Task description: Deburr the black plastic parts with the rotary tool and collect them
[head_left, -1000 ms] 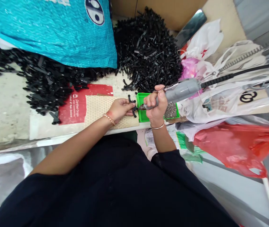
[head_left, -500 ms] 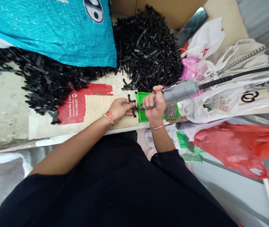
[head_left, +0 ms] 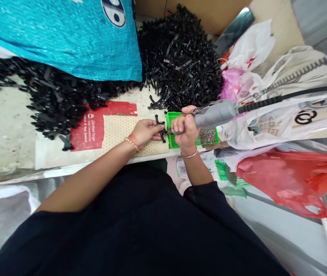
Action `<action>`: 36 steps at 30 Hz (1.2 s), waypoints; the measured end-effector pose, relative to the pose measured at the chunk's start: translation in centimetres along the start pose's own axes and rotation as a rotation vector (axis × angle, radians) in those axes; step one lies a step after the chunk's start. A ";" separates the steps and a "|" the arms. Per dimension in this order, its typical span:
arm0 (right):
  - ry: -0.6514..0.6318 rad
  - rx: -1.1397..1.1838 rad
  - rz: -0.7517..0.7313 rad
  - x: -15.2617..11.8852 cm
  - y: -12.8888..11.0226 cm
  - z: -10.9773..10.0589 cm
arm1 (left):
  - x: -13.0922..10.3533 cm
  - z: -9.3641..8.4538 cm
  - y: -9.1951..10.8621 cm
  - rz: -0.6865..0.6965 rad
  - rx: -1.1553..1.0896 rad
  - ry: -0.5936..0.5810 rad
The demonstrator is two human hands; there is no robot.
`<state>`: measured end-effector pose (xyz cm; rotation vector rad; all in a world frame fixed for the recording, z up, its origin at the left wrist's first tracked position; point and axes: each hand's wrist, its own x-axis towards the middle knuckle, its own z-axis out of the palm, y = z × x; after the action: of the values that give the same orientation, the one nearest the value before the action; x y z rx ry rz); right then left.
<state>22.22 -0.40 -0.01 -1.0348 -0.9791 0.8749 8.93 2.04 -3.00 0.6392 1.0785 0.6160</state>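
Observation:
Between the fingertips of my left hand (head_left: 145, 132) is a small black plastic part (head_left: 162, 132), held above the right edge of a cream honeycomb-patterned mat (head_left: 120, 132). My right hand (head_left: 185, 129) is wrapped round a grey electric screwdriver (head_left: 218, 114), which lies nearly level with its tip pointing left. That tip meets the black part, or comes very close to it; I cannot tell which. Another black part (head_left: 157, 119) lies just beyond my left fingertips. Under my right hand stands a green basket (head_left: 173, 142), with many small metal screws (head_left: 207, 135) in its right portion.
Heaps of black plastic parts (head_left: 180, 57) cover the back and left of the table (head_left: 5, 134). A blue bag (head_left: 66, 38) lies over some. Plastic bags (head_left: 284, 119) crowd the right side, with a red one (head_left: 290, 176) lower down. The screwdriver's black cable (head_left: 292, 94) runs off right.
My right hand and the screwdriver have shifted slightly left, bringing the tip closer to the black part. My left hand has stayed in place.

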 end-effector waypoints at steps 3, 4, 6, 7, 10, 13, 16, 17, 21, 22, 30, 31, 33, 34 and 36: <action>-0.049 -0.016 -0.001 0.0 0.0 0.1 | 0.1 -0.1 -0.1 0.000 0.005 0.003; -0.065 -0.012 -0.004 0.1 0.0 0.2 | 0.2 -0.2 -0.2 0.004 0.005 0.003; -0.087 0.004 -0.013 0.2 0.1 0.2 | 0.4 -0.2 -0.4 0.016 0.006 0.003; -0.095 0.011 -0.013 0.3 0.2 0.2 | 0.5 -0.3 -0.5 0.021 0.008 0.004; -0.132 0.040 -0.013 0.4 0.5 0.2 | 0.6 -0.3 -0.6 0.026 0.010 0.007; -0.195 0.072 -0.016 0.6 0.6 -0.1 | 0.5 -0.3 -0.6 0.017 0.004 0.012; -0.278 0.089 0.016 0.9 0.7 -0.3 | 0.5 -0.3 -0.4 0.011 0.014 0.013; -0.303 0.097 0.029 1.0 0.7 -0.3 | 0.5 -0.3 -0.4 0.012 0.018 0.010; -0.348 0.112 0.076 0.9 0.9 -0.1 | 0.4 -0.3 -0.2 0.014 0.029 -0.014; -0.349 0.110 0.090 0.8 0.9 0.0 | 0.3 -0.2 -0.2 0.014 0.036 -0.017; 0.012 -0.030 -0.132 3.0 -0.9 -3.1 | -0.1 -0.2 0.3 -0.016 -0.012 -0.035; 0.103 -0.062 -0.164 3.8 -0.8 -3.7 | 0.0 -0.3 0.4 -0.017 -0.014 -0.043; 0.230 -0.081 -0.181 5.4 -0.1 -4.5 | 0.0 -0.6 0.4 -0.017 -0.014 -0.053; 0.260 -0.086 -0.166 6.1 0.4 -4.7 | 0.0 -0.7 0.4 -0.015 -0.014 -0.061; 0.273 -0.097 -0.106 7.0 1.6 -4.9 | 0.0 -0.9 0.3 -0.007 -0.017 -0.076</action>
<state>28.83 5.09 -0.91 -1.1408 -0.8425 0.5852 8.06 2.35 -3.08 0.6395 1.0032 0.5899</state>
